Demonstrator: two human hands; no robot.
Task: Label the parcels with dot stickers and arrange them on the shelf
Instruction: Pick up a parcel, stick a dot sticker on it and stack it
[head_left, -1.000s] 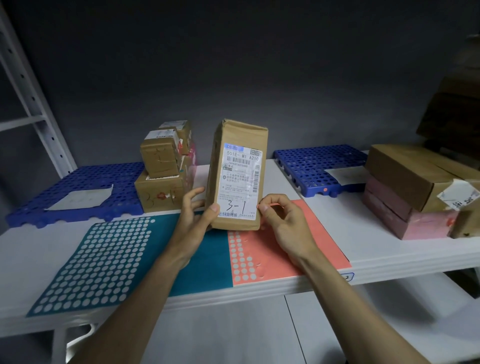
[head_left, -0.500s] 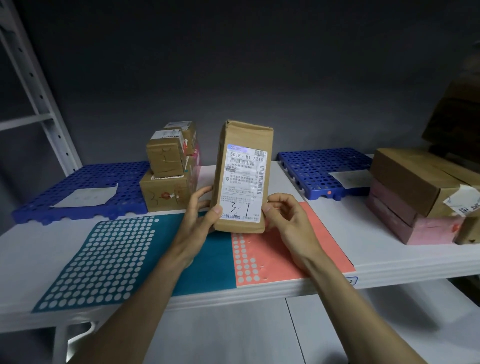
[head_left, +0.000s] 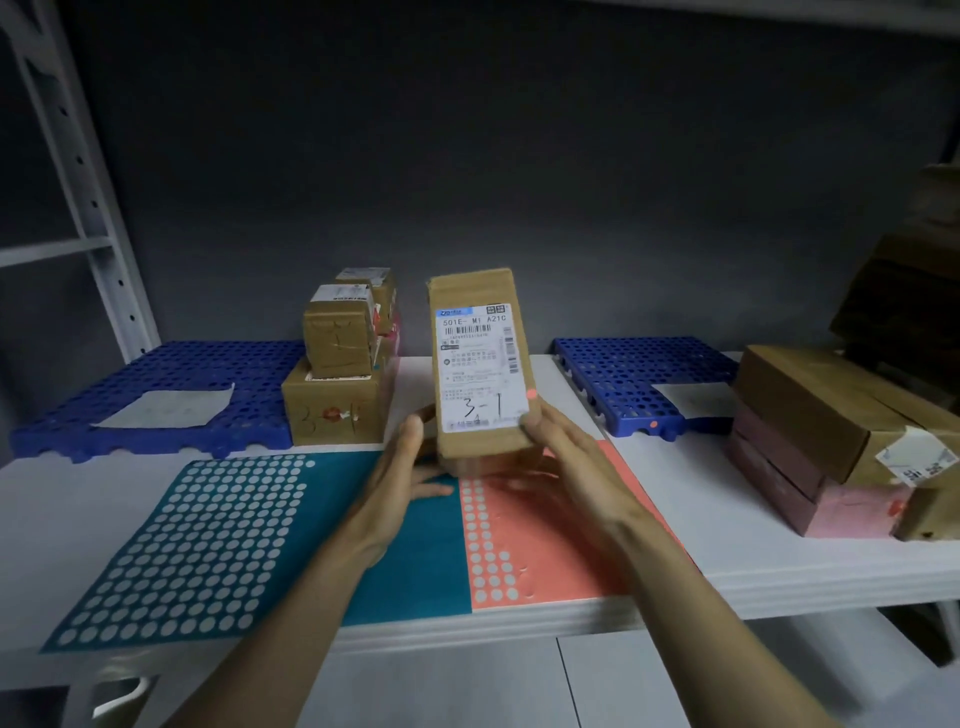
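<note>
Head view
Parcel: a tall brown parcel (head_left: 480, 364) is standing upright, held just above the counter (head_left: 727, 551), over the seam where the teal sheet (head_left: 395, 561) is meeting the pink sheet (head_left: 582, 540).
Label: a white label (head_left: 478, 369) is facing the camera, handwritten "3-1" near its lower edge.
Dot: a red dot (head_left: 531, 395) is sitting at the label's lower right edge – just above the right thumb.
Left hand: the left hand (head_left: 402, 467) is touching the parcel's lower left side, thumb up along the edge, fingers fairly straight and partly hidden behind the box; whether it is gripping I cannot tell.
Right hand: the right hand (head_left: 566, 457) is holding the parcel's lower right corner, thumb pressing on the front, fingers wrapping behind – a grip grasping the parcel.
Teal sheet: lying flat at the counter's front, most of its dots peeled off on the left part.
Pink sheet: lying just beside it on the right, with a few columns peeled.
Stack: small brown boxes (head_left: 337, 374) are sitting stacked at the right end of the left blue mat (head_left: 156, 374), behind the teal sheet.
Right mat: a second blue mat (head_left: 623, 374) is lying behind the pink sheet.
Right boxes: brown and pink boxes (head_left: 821, 441) are piled at the counter's right end.
</note>
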